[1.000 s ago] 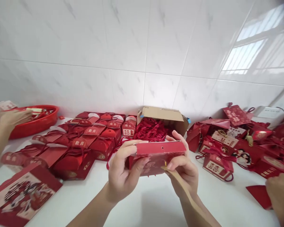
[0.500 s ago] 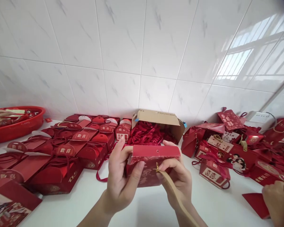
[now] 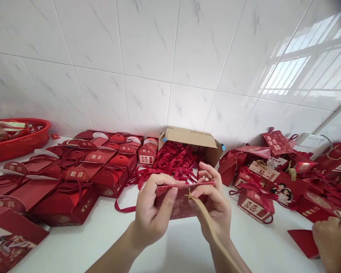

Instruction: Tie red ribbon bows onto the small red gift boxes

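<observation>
Between my two hands, above the white table, is a red gift box (image 3: 178,206) with a pale printed pattern on its near side. My left hand (image 3: 156,208) grips its left end, thumb on the near face and fingers behind. My right hand (image 3: 213,201) pinches the gold-tied end of a tan ribbon (image 3: 208,223) between thumb and forefinger, close to the box's top edge. The ribbon's tail hangs down past my right wrist. Its other fingers are raised behind the box.
Rows of filled red gift boxes (image 3: 82,172) stand at left, near a red basin (image 3: 31,140) with another person's hand over it. An open carton (image 3: 191,136) of red ribbons (image 3: 176,159) lies ahead. More boxes (image 3: 255,201) and another person's hand (image 3: 333,242) are at right.
The box's top flap, which faced me with a small hole showing, is now tipped away and seen almost edge-on. My right fingers have lifted behind it. The view has shifted slightly.
</observation>
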`<state>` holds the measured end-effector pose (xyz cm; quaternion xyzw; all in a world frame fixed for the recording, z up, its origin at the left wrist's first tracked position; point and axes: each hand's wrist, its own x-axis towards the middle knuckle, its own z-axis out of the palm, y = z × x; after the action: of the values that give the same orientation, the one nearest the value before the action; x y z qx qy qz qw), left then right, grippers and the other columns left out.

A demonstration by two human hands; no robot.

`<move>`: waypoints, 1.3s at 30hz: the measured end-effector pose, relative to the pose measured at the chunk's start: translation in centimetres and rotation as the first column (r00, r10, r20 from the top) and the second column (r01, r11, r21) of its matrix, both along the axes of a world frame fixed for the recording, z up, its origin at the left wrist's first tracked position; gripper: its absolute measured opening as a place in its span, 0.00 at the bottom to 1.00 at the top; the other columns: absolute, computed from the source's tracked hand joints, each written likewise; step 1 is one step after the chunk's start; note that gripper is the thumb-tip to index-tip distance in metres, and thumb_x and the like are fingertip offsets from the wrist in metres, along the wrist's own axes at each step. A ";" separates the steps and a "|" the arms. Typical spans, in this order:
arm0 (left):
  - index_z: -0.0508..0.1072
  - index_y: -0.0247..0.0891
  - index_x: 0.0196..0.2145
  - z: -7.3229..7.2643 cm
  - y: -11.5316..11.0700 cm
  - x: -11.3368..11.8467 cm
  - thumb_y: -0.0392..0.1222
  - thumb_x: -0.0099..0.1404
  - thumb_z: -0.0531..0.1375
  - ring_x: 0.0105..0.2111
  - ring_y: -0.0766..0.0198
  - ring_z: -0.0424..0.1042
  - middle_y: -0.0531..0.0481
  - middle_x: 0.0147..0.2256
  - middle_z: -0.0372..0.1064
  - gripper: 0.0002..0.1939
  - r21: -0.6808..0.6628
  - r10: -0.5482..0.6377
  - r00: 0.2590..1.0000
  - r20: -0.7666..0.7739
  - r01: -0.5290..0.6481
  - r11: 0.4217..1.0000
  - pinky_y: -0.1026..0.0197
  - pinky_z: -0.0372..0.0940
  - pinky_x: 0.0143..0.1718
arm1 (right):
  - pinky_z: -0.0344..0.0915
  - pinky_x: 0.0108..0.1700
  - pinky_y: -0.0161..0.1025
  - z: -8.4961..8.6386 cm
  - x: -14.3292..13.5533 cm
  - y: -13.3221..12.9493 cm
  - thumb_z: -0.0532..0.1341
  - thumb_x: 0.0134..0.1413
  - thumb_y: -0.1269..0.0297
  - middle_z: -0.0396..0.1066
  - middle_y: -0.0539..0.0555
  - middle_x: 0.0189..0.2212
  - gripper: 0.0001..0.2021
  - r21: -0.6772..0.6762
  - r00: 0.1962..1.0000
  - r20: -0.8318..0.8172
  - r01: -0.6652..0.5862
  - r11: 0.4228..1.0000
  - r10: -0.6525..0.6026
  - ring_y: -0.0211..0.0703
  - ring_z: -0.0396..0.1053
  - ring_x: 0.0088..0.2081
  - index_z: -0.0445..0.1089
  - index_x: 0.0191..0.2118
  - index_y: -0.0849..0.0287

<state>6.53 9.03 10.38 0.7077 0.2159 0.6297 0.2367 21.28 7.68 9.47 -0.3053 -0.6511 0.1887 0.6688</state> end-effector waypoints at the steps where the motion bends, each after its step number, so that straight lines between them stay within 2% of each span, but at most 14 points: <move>1: 0.64 0.39 0.42 0.0 0.0 0.1 0.30 0.67 0.53 0.39 0.66 0.70 0.49 0.37 0.70 0.08 -0.011 0.023 1.000 -0.002 -0.023 1.000 0.63 0.66 0.42 | 0.62 0.48 0.42 0.0 0.0 0.0 0.62 0.54 0.72 0.54 0.52 0.58 0.05 -0.003 1.000 -0.001 0.006 1.000 -0.006 0.46 0.61 0.52 0.71 0.33 0.52; 6: 0.64 0.39 0.42 -0.1 0.0 0.3 0.31 0.67 0.53 0.39 0.68 0.71 0.50 0.36 0.69 0.07 -0.012 0.059 0.998 0.004 -0.059 0.998 0.67 0.66 0.41 | 0.66 0.41 0.40 -0.1 -0.2 -0.1 0.62 0.54 0.72 0.53 0.53 0.59 0.06 -0.037 1.000 0.014 0.024 0.999 -0.023 0.42 0.68 0.44 0.72 0.35 0.52; 10: 0.64 0.38 0.42 -0.1 0.1 0.4 0.29 0.66 0.53 0.38 0.68 0.71 0.49 0.36 0.70 0.08 0.018 0.056 0.998 -0.008 -0.056 0.998 0.66 0.66 0.41 | 0.65 0.47 0.43 -0.3 -0.5 0.2 0.63 0.54 0.72 0.58 0.54 0.55 0.05 -0.011 0.995 -0.009 0.095 0.995 -0.095 0.46 0.66 0.50 0.72 0.34 0.52; 12: 0.64 0.38 0.42 -0.2 0.0 0.5 0.28 0.65 0.53 0.37 0.67 0.71 0.48 0.36 0.70 0.09 0.054 0.052 0.998 -0.018 -0.051 0.997 0.65 0.66 0.40 | 0.64 0.50 0.47 -0.3 -0.7 0.5 0.63 0.54 0.71 0.59 0.55 0.54 0.09 0.012 0.991 -0.099 0.093 0.996 -0.091 0.49 0.65 0.53 0.69 0.40 0.50; 15: 0.64 0.38 0.42 -0.2 -0.1 0.8 0.27 0.65 0.52 0.37 0.66 0.70 0.48 0.36 0.70 0.10 0.111 0.024 1.000 0.005 -0.024 0.994 0.64 0.66 0.40 | 0.65 0.49 0.48 -0.3 -0.6 0.8 0.63 0.53 0.67 0.61 0.57 0.53 0.21 -0.011 0.988 -0.150 0.022 1.000 -0.023 0.49 0.67 0.50 0.60 0.52 0.49; 18: 0.64 0.38 0.43 0.0 0.2 0.7 0.28 0.65 0.52 0.39 0.65 0.69 0.47 0.37 0.69 0.10 0.096 0.005 0.999 -0.047 0.000 0.995 0.61 0.66 0.40 | 0.66 0.40 0.39 -0.3 0.0 1.3 0.63 0.54 0.67 0.68 0.52 0.38 0.13 -0.036 0.996 -0.085 0.015 0.999 -0.018 0.42 0.69 0.40 0.63 0.44 0.53; 21: 0.66 0.37 0.43 0.6 0.7 -0.2 0.30 0.64 0.54 0.42 0.61 0.68 0.45 0.39 0.67 0.10 0.086 0.087 0.990 -0.114 -0.078 0.993 0.58 0.66 0.43 | 0.63 0.32 0.33 -0.1 0.7 2.0 0.63 0.54 0.66 0.65 0.48 0.29 0.08 -0.142 1.000 0.001 0.006 0.990 -0.006 0.37 0.65 0.31 0.61 0.36 0.56; 24: 0.68 0.39 0.46 1.1 1.4 -1.8 0.26 0.63 0.54 0.46 0.60 0.67 0.45 0.42 0.67 0.16 0.215 0.199 0.971 -0.130 -0.168 0.962 0.56 0.65 0.47 | 0.64 0.35 0.35 0.3 1.2 2.5 0.64 0.53 0.63 0.66 0.48 0.30 0.09 -0.371 0.966 0.176 -0.112 0.922 0.188 0.38 0.65 0.31 0.62 0.35 0.57; 26: 0.68 0.43 0.49 1.2 1.8 -2.9 0.24 0.63 0.52 0.49 0.59 0.66 0.44 0.48 0.65 0.21 0.315 0.236 0.938 -0.254 -0.150 0.937 0.55 0.66 0.49 | 0.65 0.42 0.38 0.5 1.4 2.7 0.65 0.52 0.63 0.68 0.50 0.35 0.10 -0.482 0.917 0.238 -0.176 0.858 0.321 0.41 0.67 0.37 0.64 0.38 0.57; 28: 0.67 0.46 0.53 1.3 2.2 -3.5 0.24 0.64 0.51 0.50 0.60 0.66 0.43 0.57 0.59 0.24 0.332 0.256 0.883 -0.393 -0.124 0.935 0.55 0.66 0.50 | 0.64 0.45 0.40 0.5 1.5 2.7 0.66 0.51 0.63 0.69 0.50 0.38 0.12 -0.546 0.869 0.270 -0.216 0.810 0.414 0.43 0.67 0.40 0.66 0.41 0.56; 31: 0.66 0.45 0.55 1.2 2.7 -3.8 0.27 0.66 0.51 0.51 0.60 0.67 0.43 0.59 0.57 0.23 0.236 0.244 0.841 -0.483 -0.143 0.961 0.57 0.66 0.52 | 0.65 0.45 0.41 0.5 1.7 2.4 0.67 0.50 0.62 0.69 0.50 0.36 0.13 -0.583 0.813 0.280 -0.277 0.763 0.510 0.43 0.66 0.39 0.66 0.40 0.57; 34: 0.73 0.42 0.47 1.0 3.2 -3.7 0.30 0.66 0.54 0.49 0.61 0.68 0.45 0.49 0.68 0.16 0.175 0.209 0.848 -0.486 -0.140 0.975 0.59 0.67 0.50 | 0.64 0.46 0.41 0.5 1.9 2.1 0.67 0.49 0.61 0.68 0.50 0.36 0.13 -0.590 0.800 0.240 -0.329 0.737 0.549 0.43 0.65 0.40 0.66 0.39 0.57; 36: 0.75 0.42 0.42 0.9 3.4 -3.7 0.31 0.65 0.55 0.46 0.62 0.70 0.47 0.43 0.71 0.13 0.133 0.171 0.848 -0.502 -0.120 0.984 0.60 0.68 0.47 | 0.63 0.45 0.39 0.5 2.1 2.1 0.67 0.49 0.60 0.67 0.50 0.36 0.14 -0.606 0.799 0.176 -0.372 0.703 0.575 0.43 0.65 0.40 0.65 0.39 0.57; 39: 0.76 0.41 0.40 0.9 3.6 -3.5 0.31 0.64 0.56 0.44 0.62 0.70 0.48 0.42 0.72 0.11 0.007 0.061 0.833 -0.550 -0.068 0.998 0.61 0.67 0.45 | 0.62 0.41 0.36 0.5 2.4 2.1 0.68 0.48 0.59 0.65 0.49 0.34 0.16 -0.622 0.791 0.046 -0.455 0.637 0.610 0.39 0.64 0.37 0.63 0.38 0.57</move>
<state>3.02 12.62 11.33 0.8494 0.3023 0.4065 0.1480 23.72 9.81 9.98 -0.3078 -0.7013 0.5277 0.3675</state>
